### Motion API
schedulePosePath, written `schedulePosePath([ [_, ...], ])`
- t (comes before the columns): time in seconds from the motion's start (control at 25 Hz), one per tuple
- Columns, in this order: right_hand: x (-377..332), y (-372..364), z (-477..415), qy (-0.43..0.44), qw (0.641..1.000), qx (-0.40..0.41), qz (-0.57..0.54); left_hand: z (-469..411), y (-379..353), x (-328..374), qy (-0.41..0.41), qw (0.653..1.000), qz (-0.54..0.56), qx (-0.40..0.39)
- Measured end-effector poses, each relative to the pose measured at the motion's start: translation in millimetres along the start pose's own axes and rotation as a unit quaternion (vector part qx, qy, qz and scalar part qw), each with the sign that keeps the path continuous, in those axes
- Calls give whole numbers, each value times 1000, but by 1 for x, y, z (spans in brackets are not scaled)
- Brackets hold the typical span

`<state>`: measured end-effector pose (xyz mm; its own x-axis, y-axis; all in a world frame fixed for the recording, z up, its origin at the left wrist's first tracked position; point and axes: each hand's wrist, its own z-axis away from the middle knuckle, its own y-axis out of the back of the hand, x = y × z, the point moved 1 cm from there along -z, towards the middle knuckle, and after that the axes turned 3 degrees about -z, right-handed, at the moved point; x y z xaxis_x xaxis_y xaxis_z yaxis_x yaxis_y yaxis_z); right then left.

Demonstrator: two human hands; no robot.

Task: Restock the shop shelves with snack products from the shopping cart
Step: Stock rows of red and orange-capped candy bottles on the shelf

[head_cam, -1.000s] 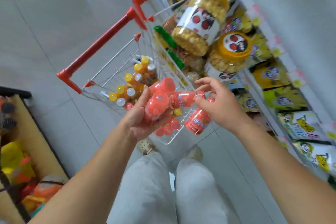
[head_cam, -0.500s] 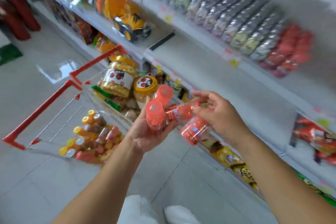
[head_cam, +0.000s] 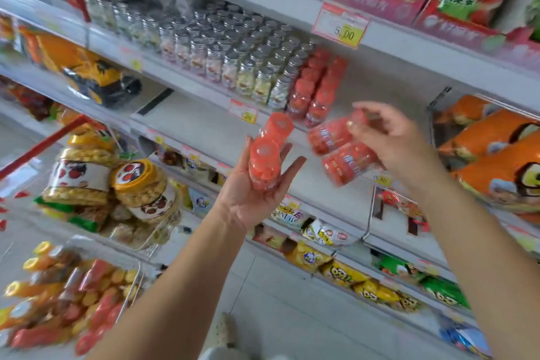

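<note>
— Snack bottles (head_cam: 264,166) in the left hand (head_cam: 251,202): how many?
— Two, upright on the upturned palm with pink caps on top. The fingers (head_cam: 295,162) curl only loosely round them, and small pink pieces show through the clear walls
— And the right hand (head_cam: 400,140)?
— It grips a second pair (head_cam: 336,140), tipped on their sides, one above the other. Its fingers are bent round them, though motion blur hides the exact hold
— Where is all this?
— In the air in front of the shelf (head_cam: 204,126), just below a row of matching pink bottles (head_cam: 312,90) that stands beside silver-capped jars (head_cam: 233,64) of pale sweets
— What is in the shopping cart (head_cam: 43,140)?
— The upper part carries big clear jars (head_cam: 143,190) with yellow lids, full of pale yellow pieces and lying on bagged snacks. The lower basket (head_cam: 137,269) holds a heap of small bottles with yellow, silver and pink caps
— Anything to the right?
— A wire bin (head_cam: 432,117) filled with orange bags (head_cam: 496,161)
</note>
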<state>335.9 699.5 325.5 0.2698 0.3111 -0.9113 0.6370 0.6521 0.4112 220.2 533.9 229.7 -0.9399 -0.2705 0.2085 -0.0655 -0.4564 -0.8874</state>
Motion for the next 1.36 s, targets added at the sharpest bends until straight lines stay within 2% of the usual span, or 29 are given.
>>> schedulePosePath([
  [0.08,-1,17,-27,24,990,35,136,-12,2,7,14,1000,8,5],
  [0.16,4,25,-59,18,964,56,260,-25,10,18,27,999,0,19],
  [0.32,24,23,-116,9,916,19,402,-36,11,42,35,999,-18,19],
  [0.44,36,18,-136,1,898,-23,440,-44,7,49,46,999,-21,14],
  [0.56,44,27,-139,19,917,-24,397,-55,0,49,60,998,-8,17],
  [0.68,53,47,-140,25,944,31,329,-64,-4,47,63,998,-3,21],
  [0.76,63,53,-143,34,938,54,340,-71,-5,45,62,998,-4,27],
  [0.92,84,49,-142,51,929,33,364,-84,-7,39,69,997,3,34],
  [1.0,88,54,-138,23,956,14,292,-88,-8,37,71,997,-2,32],
  [1.08,90,63,-132,-19,985,-28,169,-91,-10,35,77,997,-9,27],
  [1.2,95,74,-124,-44,989,-79,118,-92,-15,35,81,996,-1,25],
  [1.36,94,76,-134,-60,996,-24,63,-92,-12,36,80,997,3,21],
])
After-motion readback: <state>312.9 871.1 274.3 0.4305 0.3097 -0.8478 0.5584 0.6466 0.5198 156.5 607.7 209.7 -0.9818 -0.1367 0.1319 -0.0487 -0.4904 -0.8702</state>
